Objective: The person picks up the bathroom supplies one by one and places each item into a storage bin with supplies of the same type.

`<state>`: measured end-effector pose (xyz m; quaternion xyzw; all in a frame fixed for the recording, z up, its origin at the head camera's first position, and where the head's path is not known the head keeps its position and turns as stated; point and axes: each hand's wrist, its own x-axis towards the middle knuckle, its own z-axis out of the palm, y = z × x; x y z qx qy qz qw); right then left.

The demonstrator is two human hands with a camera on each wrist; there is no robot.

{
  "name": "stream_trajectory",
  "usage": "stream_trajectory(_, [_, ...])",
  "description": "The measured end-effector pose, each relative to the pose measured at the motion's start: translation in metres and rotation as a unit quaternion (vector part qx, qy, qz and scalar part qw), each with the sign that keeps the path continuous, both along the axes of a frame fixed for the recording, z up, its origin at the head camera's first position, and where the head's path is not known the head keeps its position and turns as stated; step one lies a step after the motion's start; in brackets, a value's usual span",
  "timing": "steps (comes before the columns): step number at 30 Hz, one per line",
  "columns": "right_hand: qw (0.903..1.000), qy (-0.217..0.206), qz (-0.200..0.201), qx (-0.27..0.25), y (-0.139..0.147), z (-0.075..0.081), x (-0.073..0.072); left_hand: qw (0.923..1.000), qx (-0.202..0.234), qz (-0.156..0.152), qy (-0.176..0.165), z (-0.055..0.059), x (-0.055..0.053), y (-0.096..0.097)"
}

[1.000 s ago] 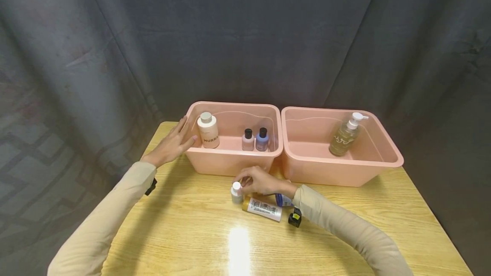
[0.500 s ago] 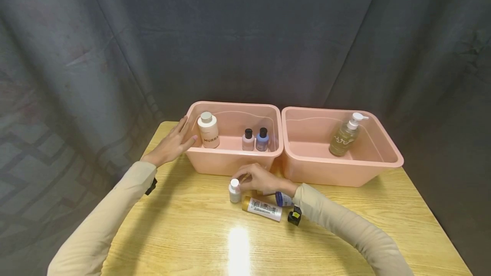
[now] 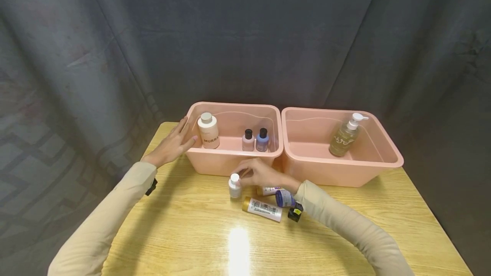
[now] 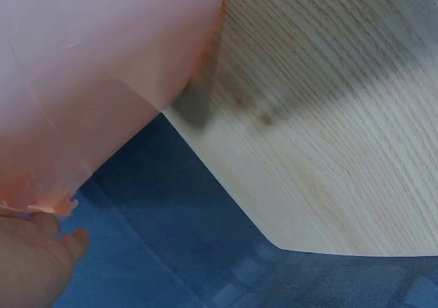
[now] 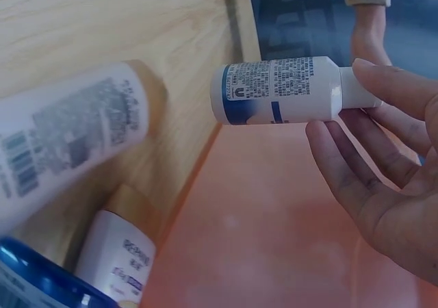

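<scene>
My right hand (image 3: 258, 173) pinches a small white bottle (image 5: 284, 92) near its white cap, just in front of the left pink bin (image 3: 226, 163). The bottle is upright in the head view, and its label carries small print and a blue patch. At the left end of that bin, my left hand (image 3: 168, 146) rests on the rim with its fingers extended. Inside the bin stand a white bottle (image 3: 209, 133) with a pale cap, a pink bottle (image 3: 248, 142) and a blue bottle (image 3: 262, 141), the last two black-capped.
The right pink bin (image 3: 337, 169) holds a leaning pump bottle (image 3: 343, 139). On the table lie a white tube with a yellow cap (image 3: 264, 209), a blue jar (image 3: 284, 198) and another white container (image 3: 270, 191), partly hidden. A dark curtain (image 3: 245, 37) hangs behind.
My right hand has lifted slightly and moved toward the left bin with the small white bottle. More of the items beneath that arm shows. The left hand stays put.
</scene>
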<state>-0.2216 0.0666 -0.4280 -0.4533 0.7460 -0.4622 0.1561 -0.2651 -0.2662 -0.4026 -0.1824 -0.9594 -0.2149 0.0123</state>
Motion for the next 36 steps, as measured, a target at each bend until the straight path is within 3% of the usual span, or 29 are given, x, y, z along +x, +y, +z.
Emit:
stream_trajectory(7, [0.9999,0.014,0.000,-0.006,0.001,0.009,-0.002,1.0000,0.002,0.003,-0.003,0.000,0.001,0.000])
stream_trajectory(36, [1.0000,-0.001,0.005,-0.005,-0.004,0.034,0.004,0.9999,-0.002,0.009,-0.013,0.001,0.000,0.000])
